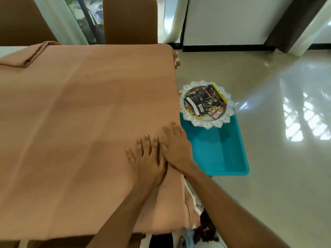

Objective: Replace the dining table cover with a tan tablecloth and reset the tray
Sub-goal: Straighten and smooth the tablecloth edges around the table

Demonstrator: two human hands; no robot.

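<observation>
A tan tablecloth (80, 122) lies spread over the dining table, with a folded-over portion (34, 54) at the far left. My left hand (148, 158) rests flat on the cloth near its right edge, fingers apart. My right hand (176, 145) lies flat beside it, at the cloth's right edge, touching the left hand. Neither hand holds anything. To the right of the table, a silver scalloped tray (223, 120) sits on the far end of a teal bin, carrying a black snack packet (204, 99) and loose nuts.
The teal plastic bin (218, 151) stands on the glossy floor to the right of the table. Two brown chair backs (130, 20) stand behind the table's far edge. Some cloth hangs below the table's near right corner (195, 208). White curtains and a wall lie beyond.
</observation>
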